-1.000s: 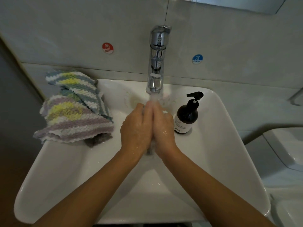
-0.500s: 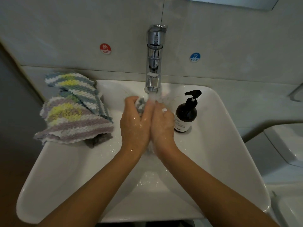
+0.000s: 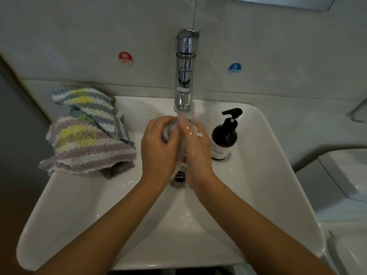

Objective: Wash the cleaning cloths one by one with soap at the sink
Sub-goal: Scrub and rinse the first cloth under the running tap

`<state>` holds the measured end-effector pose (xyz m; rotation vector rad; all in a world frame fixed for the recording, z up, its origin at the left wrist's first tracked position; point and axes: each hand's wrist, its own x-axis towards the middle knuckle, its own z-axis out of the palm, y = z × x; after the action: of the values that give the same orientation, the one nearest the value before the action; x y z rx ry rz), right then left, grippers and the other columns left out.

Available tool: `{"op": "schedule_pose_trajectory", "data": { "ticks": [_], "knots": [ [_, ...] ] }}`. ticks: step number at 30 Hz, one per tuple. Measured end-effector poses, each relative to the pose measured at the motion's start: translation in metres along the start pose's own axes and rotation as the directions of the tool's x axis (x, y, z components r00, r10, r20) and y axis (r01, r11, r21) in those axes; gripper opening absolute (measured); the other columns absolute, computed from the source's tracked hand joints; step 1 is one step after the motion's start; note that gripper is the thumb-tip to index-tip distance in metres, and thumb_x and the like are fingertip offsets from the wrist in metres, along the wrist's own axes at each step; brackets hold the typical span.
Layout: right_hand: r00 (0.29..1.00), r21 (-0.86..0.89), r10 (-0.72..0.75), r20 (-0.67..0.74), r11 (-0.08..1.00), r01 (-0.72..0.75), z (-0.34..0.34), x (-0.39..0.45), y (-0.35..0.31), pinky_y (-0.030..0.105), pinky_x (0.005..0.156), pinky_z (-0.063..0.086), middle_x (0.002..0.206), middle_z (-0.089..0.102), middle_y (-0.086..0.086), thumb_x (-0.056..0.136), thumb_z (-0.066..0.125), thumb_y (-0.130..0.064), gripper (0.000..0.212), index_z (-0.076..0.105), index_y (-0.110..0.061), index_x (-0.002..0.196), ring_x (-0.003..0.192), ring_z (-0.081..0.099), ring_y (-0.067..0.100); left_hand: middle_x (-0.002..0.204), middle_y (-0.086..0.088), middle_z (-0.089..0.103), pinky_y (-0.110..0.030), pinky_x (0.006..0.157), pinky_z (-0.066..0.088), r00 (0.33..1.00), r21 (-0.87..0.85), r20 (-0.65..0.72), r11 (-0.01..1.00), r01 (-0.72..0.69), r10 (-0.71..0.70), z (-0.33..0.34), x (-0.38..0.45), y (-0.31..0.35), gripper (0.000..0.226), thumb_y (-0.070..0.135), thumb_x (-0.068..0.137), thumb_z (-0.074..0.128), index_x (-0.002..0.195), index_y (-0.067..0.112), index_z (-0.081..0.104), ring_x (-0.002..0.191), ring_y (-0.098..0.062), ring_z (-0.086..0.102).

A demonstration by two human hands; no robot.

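Observation:
Water runs from the chrome tap (image 3: 185,76) onto a small grey-white cloth (image 3: 168,130) squeezed between both hands over the white sink (image 3: 264,187). My left hand (image 3: 158,149) curls its fingers round the cloth from the left. My right hand (image 3: 195,147) presses and grips it from the right, with foam on its knuckles. Most of the cloth is hidden between the palms. A dark pump bottle of soap (image 3: 224,137) stands in the basin just right of my right hand.
A pile of striped cloths (image 3: 87,135) in grey, yellow and lilac lies on the sink's left rim. The drain (image 3: 179,176) shows below the hands. Red HOT (image 3: 125,58) and blue COLD (image 3: 234,68) stickers are on the wall. A white fixture (image 3: 345,175) stands at the right.
The hands have gone from pressed flat together under the stream to curled round the cloth, whose grey top now shows between them; foam has appeared on my right hand.

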<state>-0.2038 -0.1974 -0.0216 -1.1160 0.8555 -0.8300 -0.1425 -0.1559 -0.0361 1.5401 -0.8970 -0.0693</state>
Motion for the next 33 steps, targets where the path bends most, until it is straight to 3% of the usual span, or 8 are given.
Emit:
{"op": "schedule_pose_trajectory", "data": {
  "ticks": [6,10,13,17,20,22,28,33],
  "knots": [
    [1.000,0.018,0.022,0.002,1.000,-0.022,-0.003,0.002,-0.003,0.026,0.066,0.056,0.095,0.074,-0.001,0.085,0.070,-0.042,0.025,0.069,-0.024,0.102,0.087,0.071,0.010,0.108,0.000,0.056,-0.007,0.074,0.046,0.999,-0.031,0.050,0.999,0.018,-0.017,0.002,-0.001,0.000,0.019,0.022,0.093,0.055,0.112,0.022,0.057,0.089,0.008,0.056],
    [0.989,0.198,0.132,-0.074,0.974,-0.115,-0.007,0.007,-0.007,0.037,0.077,0.059,0.098,0.074,0.009,0.085,0.071,-0.029,0.023,0.069,-0.013,0.102,0.091,0.072,0.022,0.123,0.005,0.055,-0.034,0.080,0.058,0.988,-0.197,0.136,0.975,0.101,-0.075,0.008,-0.009,0.002,0.048,0.028,0.086,0.060,0.130,0.036,0.042,0.105,-0.009,0.062],
    [0.992,0.205,0.093,-0.088,0.976,-0.073,-0.011,0.009,-0.007,0.032,0.070,0.058,0.104,0.071,0.008,0.093,0.061,-0.019,0.014,0.064,-0.023,0.107,0.094,0.071,0.024,0.123,0.008,0.050,-0.019,0.075,0.053,0.998,0.002,0.059,1.000,0.030,-0.030,0.011,-0.013,0.007,0.043,0.040,0.092,0.054,0.132,0.034,0.039,0.098,0.001,0.058],
    [0.998,0.033,-0.002,-0.071,0.999,0.005,-0.003,0.007,0.002,0.042,0.083,0.057,0.101,0.069,0.007,0.097,0.051,-0.020,0.014,0.061,-0.030,0.095,0.098,0.068,0.027,0.122,-0.002,0.048,-0.029,0.070,0.047,0.996,0.185,0.036,0.980,0.076,-0.084,0.013,-0.013,0.007,0.052,0.050,0.092,0.037,0.127,0.013,0.050,0.090,-0.012,0.055],
    [0.998,-0.041,0.021,-0.064,0.999,-0.023,0.006,0.003,0.006,0.050,0.095,0.051,0.098,0.069,0.005,0.083,0.049,-0.053,0.033,0.064,-0.024,0.091,0.097,0.067,0.023,0.113,0.001,0.050,-0.019,0.068,0.045,0.999,0.191,0.028,0.981,0.039,-0.045,0.010,-0.013,0.001,0.052,0.056,0.091,0.031,0.114,0.016,0.053,0.083,-0.007,0.054],
    [0.996,-0.020,0.038,-0.078,0.999,-0.040,0.008,0.005,0.009,0.049,0.093,0.052,0.089,0.070,0.004,0.075,0.051,-0.060,0.041,0.066,-0.023,0.082,0.091,0.068,0.022,0.101,0.006,0.057,-0.022,0.065,0.044,0.997,0.188,0.048,0.981,0.053,-0.063,0.009,-0.013,-0.001,0.041,0.057,0.093,0.031,0.103,0.023,0.051,0.076,-0.004,0.056],
    [0.989,-0.017,0.077,-0.129,0.997,-0.080,0.003,0.008,0.016,0.049,0.084,0.056,0.071,0.068,0.004,0.091,0.054,-0.040,0.033,0.064,-0.023,0.065,0.082,0.069,0.031,0.068,0.002,0.061,-0.038,0.065,0.053,0.991,0.194,0.105,0.979,0.066,-0.087,0.013,-0.010,0.003,0.042,0.045,0.100,0.035,0.079,0.017,0.058,0.065,-0.016,0.063],
    [0.993,-0.093,0.070,-0.097,0.993,-0.079,0.001,0.004,0.010,0.051,0.080,0.052,0.079,0.062,0.008,0.092,0.046,-0.033,0.027,0.059,-0.020,0.073,0.082,0.061,0.030,0.063,0.006,0.059,-0.027,0.058,0.046,0.989,0.097,0.135,0.994,0.041,-0.054,0.010,-0.011,0.008,0.037,0.035,0.100,0.036,0.075,0.021,0.058,0.060,-0.013,0.061]
  ]
}}
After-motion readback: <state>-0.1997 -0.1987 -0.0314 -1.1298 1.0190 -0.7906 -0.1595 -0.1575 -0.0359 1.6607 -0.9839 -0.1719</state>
